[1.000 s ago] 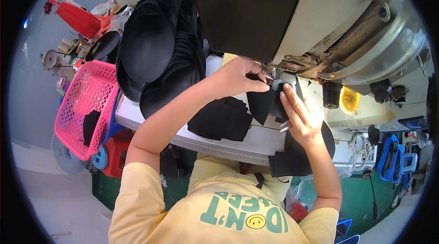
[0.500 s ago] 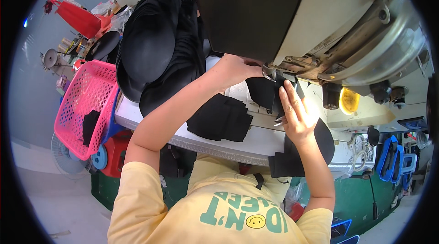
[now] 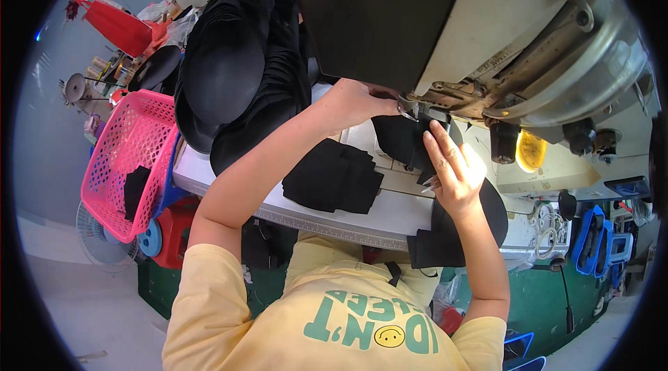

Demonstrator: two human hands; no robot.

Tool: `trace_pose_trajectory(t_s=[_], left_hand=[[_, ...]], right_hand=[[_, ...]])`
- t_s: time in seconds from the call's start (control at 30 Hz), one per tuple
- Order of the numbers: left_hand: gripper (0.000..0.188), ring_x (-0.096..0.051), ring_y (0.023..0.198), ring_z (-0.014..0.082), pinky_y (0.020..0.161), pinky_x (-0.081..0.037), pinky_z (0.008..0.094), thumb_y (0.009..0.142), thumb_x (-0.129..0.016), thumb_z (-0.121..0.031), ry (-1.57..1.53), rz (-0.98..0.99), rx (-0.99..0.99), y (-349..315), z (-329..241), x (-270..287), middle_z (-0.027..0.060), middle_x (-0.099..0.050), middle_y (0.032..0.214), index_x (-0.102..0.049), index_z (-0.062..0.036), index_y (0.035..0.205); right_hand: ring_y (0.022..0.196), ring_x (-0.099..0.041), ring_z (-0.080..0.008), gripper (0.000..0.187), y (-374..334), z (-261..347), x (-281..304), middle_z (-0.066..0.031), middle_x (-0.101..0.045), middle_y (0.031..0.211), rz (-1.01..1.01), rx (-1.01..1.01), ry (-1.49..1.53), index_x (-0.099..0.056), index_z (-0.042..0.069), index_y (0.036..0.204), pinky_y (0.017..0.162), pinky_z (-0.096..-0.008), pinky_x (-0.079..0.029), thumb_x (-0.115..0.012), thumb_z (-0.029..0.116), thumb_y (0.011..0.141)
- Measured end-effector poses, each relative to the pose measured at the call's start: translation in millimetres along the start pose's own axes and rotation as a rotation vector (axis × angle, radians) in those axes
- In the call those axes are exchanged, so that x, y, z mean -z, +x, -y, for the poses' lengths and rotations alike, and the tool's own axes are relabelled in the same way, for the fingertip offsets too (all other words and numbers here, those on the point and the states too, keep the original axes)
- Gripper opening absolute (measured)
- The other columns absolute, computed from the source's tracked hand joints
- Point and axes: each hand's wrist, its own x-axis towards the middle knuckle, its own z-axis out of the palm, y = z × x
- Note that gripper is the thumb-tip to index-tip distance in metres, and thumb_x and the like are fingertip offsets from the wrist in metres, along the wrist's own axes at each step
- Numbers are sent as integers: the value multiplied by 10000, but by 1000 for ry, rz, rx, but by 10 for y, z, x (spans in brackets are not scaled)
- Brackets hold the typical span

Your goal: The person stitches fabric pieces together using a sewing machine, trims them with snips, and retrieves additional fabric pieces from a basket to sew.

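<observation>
A black fabric piece [image 3: 398, 140] lies under the needle area of a sewing machine [image 3: 480, 96]. My left hand [image 3: 355, 105] reaches in from the left, its thumb and fingers closed at the fabric's far edge beside the metal presser foot [image 3: 409, 115]; the machine head partly hides the fingertips. On the fabric's right side, my right hand [image 3: 456, 180] presses with index and middle fingers stretched out. Tucked in that hand are small silver thread snips [image 3: 429, 187], only their pointed blades showing. A stack of black fabric pieces [image 3: 330, 178] rests left of the work.
A tall pile of rounded black pieces [image 3: 226, 68] stands at the back left. Beside it is a pink basket [image 3: 104, 194]. More black pieces [image 3: 437, 249] hang over the table's front edge, near a ruler strip [image 3: 334, 228]. A yellow lamp glow [image 3: 531, 152] shows at right.
The fabric under the machine has shifted slightly and its lower edge looks different. Less of the snips' blades shows now. Both hands stay almost in place.
</observation>
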Motion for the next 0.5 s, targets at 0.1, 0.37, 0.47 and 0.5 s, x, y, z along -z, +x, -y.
trace_pose_trajectory(t_s=[0.1,0.37,0.47,0.5], left_hand=[[215,-624,854,129,786,-486,250,744,-648,20,53,-12,47,12,-6,7,66,-679,885,-673,16,957],[235,-616,827,112,762,-481,244,741,-648,13,174,-9,-4,107,40,62,53,-680,861,-671,11,975],[228,-612,813,109,740,-482,251,747,-657,-2,191,-1,-40,86,51,62,49,-677,843,-671,10,974],[220,-611,804,110,726,-484,257,750,-668,-13,204,-2,-72,63,68,58,49,-674,825,-672,8,968]], right_hand=[[743,-656,-184,463,-7,18,19,-99,-653,1132,44,-28,-8,-673,49,1075,616,-296,-516,-601,6,620],[768,-661,-182,522,64,14,25,-98,-634,1167,35,0,7,-677,42,1059,615,-290,-515,-620,21,541],[732,-660,-180,523,25,-13,7,-104,-632,1166,0,12,51,-683,37,1033,583,-282,-510,-630,11,513],[698,-657,-176,515,-1,-27,10,-108,-633,1161,-27,30,86,-685,35,1017,556,-275,-505,-634,3,506]])
